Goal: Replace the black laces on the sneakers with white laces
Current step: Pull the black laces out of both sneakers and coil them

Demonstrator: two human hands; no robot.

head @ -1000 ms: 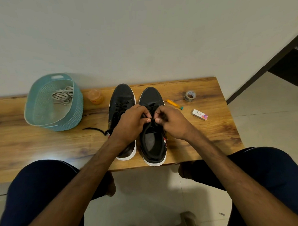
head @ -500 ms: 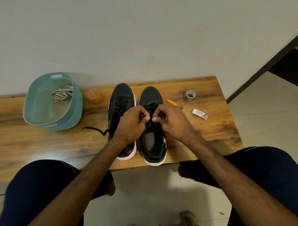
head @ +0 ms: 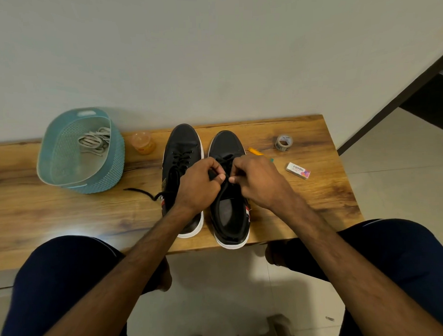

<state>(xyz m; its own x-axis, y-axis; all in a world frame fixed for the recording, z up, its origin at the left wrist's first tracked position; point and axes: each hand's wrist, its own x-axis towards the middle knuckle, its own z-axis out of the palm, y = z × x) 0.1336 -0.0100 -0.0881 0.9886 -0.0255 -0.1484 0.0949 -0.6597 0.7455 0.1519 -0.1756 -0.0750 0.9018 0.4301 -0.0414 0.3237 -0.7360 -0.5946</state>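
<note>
Black lace [head: 224,160] pinched from both sides, on the counter [head: 66,213]
White laces [head: 95,143] lie in the teal basket [head: 110,171]; next, the laced left sneaker [head: 182,144]; then left hand [head: 198,188] and right hand [head: 258,181], each grip pinching that lace over the right sneaker [head: 229,217], thumbs close together.

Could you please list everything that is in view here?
Table: one, wooden, by wall.
Basket: one, teal, table's left.
White laces: one bundle, pale, inside basket.
Jar: one, orange, right of basket.
Sneakers: two, black, side by side mid-table.
Black laces: two, black, in sneakers; one end trails left.
Pen: one, yellow, right of sneakers.
Tape: one roll, grey, behind pen.
Eraser box: one, white, right end.
Left hand: one, bare, pinching right sneaker's lace.
Right hand: one, bare, same lace.
Legs: two, navy, frame bottom.
</note>
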